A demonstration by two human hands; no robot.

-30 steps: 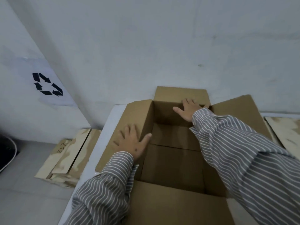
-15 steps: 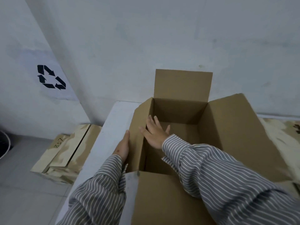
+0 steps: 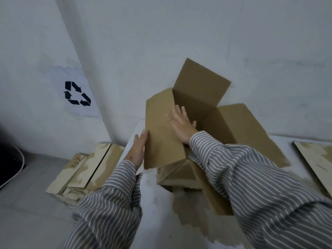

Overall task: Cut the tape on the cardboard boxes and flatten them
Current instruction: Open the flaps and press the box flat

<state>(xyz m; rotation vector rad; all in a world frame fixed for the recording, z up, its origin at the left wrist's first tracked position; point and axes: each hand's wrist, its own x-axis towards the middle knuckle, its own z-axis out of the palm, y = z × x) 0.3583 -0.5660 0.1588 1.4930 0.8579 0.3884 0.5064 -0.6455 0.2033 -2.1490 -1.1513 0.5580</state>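
A recycling symbol (image 3: 77, 94) marks the wall (image 3: 179, 33) (black arrows).

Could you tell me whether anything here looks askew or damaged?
The box is skewed: its left wall leans inward between the left hand and right hand, and the near corner buckles. That fits flattening. No tears are visible.

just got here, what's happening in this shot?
A person in a striped shirt is working an opened cardboard box on a white table. The right hand lies flat with straight fingers against the inner face of the box's left panel, and the left hand presses flat on that panel's outer side. The flaps are open and the box looks skewed, not yet flat. Flattened cardboard lies on the floor to the left.
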